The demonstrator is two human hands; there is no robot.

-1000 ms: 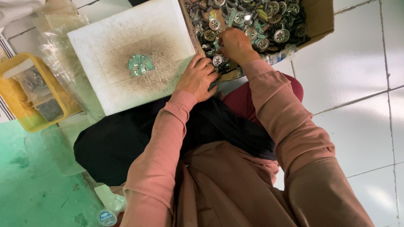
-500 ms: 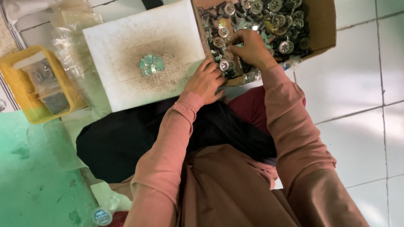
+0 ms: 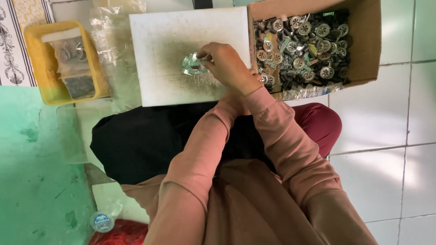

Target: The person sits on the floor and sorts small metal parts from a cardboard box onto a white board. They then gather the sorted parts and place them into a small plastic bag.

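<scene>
Metal parts pile (image 3: 194, 65) on white board (image 3: 181, 50); cardboard box (image 3: 363, 45) beside.

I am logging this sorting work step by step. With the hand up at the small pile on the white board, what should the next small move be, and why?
Probably set the small piece down onto the little pile of greenish metal pieces on the stained white board. The right hand pinches something directly over that pile. The left hand is hidden beneath it. Then likely reach back to the cardboard box of round metal parts.

right hand (image 3: 229, 68) moved from cardboard box (image 3: 363, 50) onto white board (image 3: 159, 54).
</scene>
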